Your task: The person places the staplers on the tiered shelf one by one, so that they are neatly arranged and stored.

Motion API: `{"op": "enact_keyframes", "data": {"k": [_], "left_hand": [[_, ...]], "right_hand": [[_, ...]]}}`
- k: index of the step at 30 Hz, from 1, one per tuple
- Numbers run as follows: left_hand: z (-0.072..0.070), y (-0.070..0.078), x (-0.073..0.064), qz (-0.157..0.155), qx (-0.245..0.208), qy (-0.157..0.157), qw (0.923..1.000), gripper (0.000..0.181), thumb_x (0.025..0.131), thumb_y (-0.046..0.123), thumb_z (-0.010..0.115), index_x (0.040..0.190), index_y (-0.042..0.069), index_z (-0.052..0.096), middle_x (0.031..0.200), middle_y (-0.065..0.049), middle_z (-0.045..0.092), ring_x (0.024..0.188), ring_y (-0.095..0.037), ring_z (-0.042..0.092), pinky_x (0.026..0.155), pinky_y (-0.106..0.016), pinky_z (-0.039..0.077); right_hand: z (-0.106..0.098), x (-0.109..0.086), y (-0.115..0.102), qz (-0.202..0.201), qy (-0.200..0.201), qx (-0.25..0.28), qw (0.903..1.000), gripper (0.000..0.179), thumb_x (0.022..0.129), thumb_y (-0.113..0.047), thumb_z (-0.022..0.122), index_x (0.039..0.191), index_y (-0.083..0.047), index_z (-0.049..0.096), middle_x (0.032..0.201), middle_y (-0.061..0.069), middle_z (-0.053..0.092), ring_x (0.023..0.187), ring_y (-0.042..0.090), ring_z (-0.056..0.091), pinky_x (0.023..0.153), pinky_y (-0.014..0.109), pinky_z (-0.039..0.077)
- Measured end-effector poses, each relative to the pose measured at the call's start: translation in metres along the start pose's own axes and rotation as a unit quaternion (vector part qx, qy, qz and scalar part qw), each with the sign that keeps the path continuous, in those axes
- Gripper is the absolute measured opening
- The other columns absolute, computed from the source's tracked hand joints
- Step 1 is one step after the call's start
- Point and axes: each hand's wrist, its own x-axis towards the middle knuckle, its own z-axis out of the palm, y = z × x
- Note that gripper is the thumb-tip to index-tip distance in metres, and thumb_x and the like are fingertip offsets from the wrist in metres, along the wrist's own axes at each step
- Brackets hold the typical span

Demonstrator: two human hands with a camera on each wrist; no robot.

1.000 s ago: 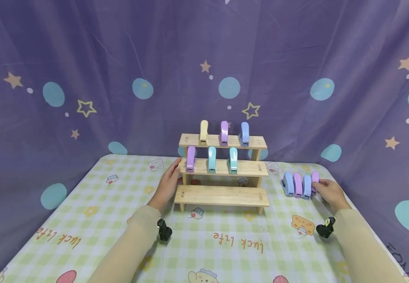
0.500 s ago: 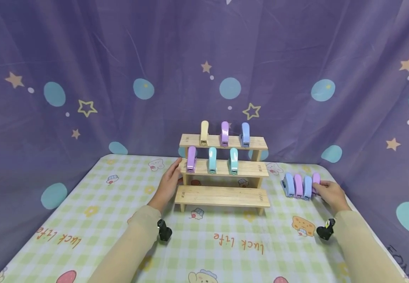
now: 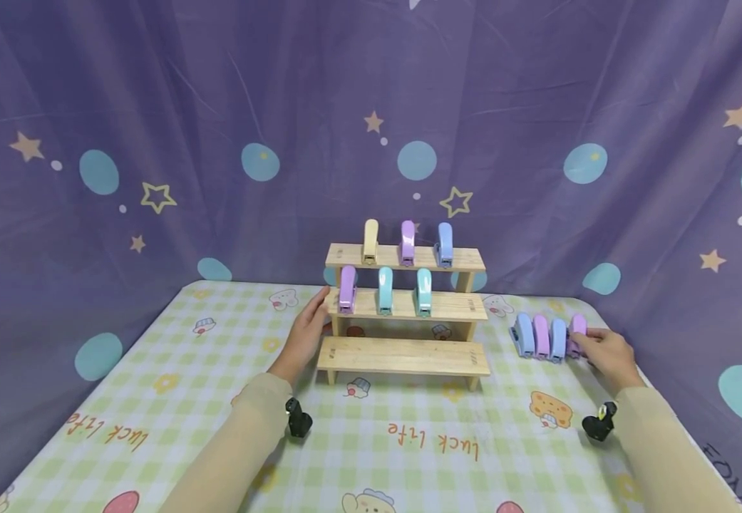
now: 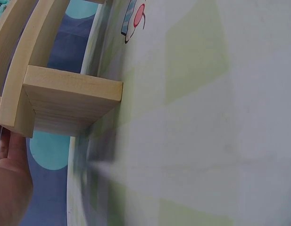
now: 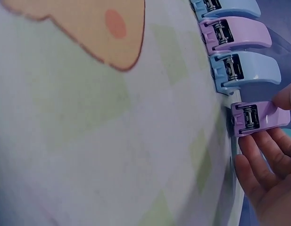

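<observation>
My right hand point(image 3: 609, 356) pinches a purple stapler point(image 5: 265, 117) at the right end of a short row, thumb on one side and fingers on the other. A narrow gap parts it from the blue stapler point(image 5: 249, 73) beside it. Further along that row stand a pink-purple stapler point(image 3: 540, 336) and another blue stapler point(image 3: 524, 335). My left hand point(image 3: 306, 331) rests with extended fingers against the left end of a three-step wooden stand point(image 3: 403, 355); in the left wrist view its fingertips are hidden behind the wood.
On the stand's top step are a yellow stapler point(image 3: 370, 242), a purple one and a blue one. The middle step bears a purple stapler point(image 3: 347, 291) and two teal ones. A checked cloth point(image 3: 217, 399) covers the table, and a purple curtain point(image 3: 319, 85) hangs behind.
My right hand has shifted slightly right with the purple stapler, widening the gap to the blue one. The left hand and the stand have stayed in place.
</observation>
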Motion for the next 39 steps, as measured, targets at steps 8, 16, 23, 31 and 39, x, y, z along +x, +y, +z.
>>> {"op": "enact_keyframes", "data": {"k": [8,16,23,31,39], "left_hand": [[0.0,-0.003,0.0,0.02,0.015,0.003,0.9997,0.051,0.11,0.028,0.038,0.158,0.012,0.032,0.161,-0.01,0.031,0.139,-0.032,0.041,0.108,-0.047,0.045],[0.0,-0.001,0.0,0.01,0.006,0.001,0.9999,0.05,0.111,0.025,0.038,0.158,0.012,0.032,0.162,-0.006,0.031,0.139,-0.03,0.041,0.109,-0.047,0.043],[0.0,0.0,0.0,0.006,-0.002,-0.003,1.0,0.049,0.111,0.023,0.037,0.158,0.012,0.031,0.162,-0.007,0.029,0.14,-0.03,0.039,0.11,-0.047,0.042],[0.0,0.0,-0.001,0.001,0.005,-0.001,1.0,0.049,0.111,0.024,0.037,0.158,0.014,0.031,0.161,-0.005,0.031,0.141,-0.027,0.039,0.11,-0.046,0.043],[0.0,0.001,-0.001,0.0,0.009,-0.006,0.9999,0.049,0.111,0.026,0.036,0.159,0.015,0.03,0.162,-0.005,0.03,0.141,-0.027,0.039,0.111,-0.046,0.042]], "right_hand": [[-0.011,-0.002,-0.001,-0.016,0.022,-0.01,0.9996,0.067,0.098,-0.048,0.055,0.132,0.011,0.056,0.116,0.026,0.066,0.1,0.033,0.058,0.075,0.034,0.045],[-0.023,-0.007,-0.011,-0.043,0.044,-0.018,0.9979,0.065,0.098,-0.046,0.055,0.13,0.011,0.056,0.115,0.027,0.065,0.104,0.042,0.058,0.075,0.038,0.046],[-0.031,-0.014,-0.027,-0.065,0.047,-0.011,0.9967,0.061,0.098,-0.045,0.056,0.13,0.007,0.057,0.115,0.025,0.067,0.095,0.032,0.062,0.072,0.034,0.046],[-0.034,-0.02,-0.045,-0.095,0.03,-0.006,0.995,0.061,0.097,-0.047,0.06,0.131,0.004,0.059,0.115,0.022,0.068,0.081,0.009,0.065,0.067,0.022,0.049],[-0.029,-0.024,-0.067,-0.113,-0.003,0.0,0.9936,0.059,0.098,-0.046,0.06,0.128,0.005,0.06,0.116,0.026,0.066,0.105,0.038,0.061,0.074,0.034,0.049]]}}
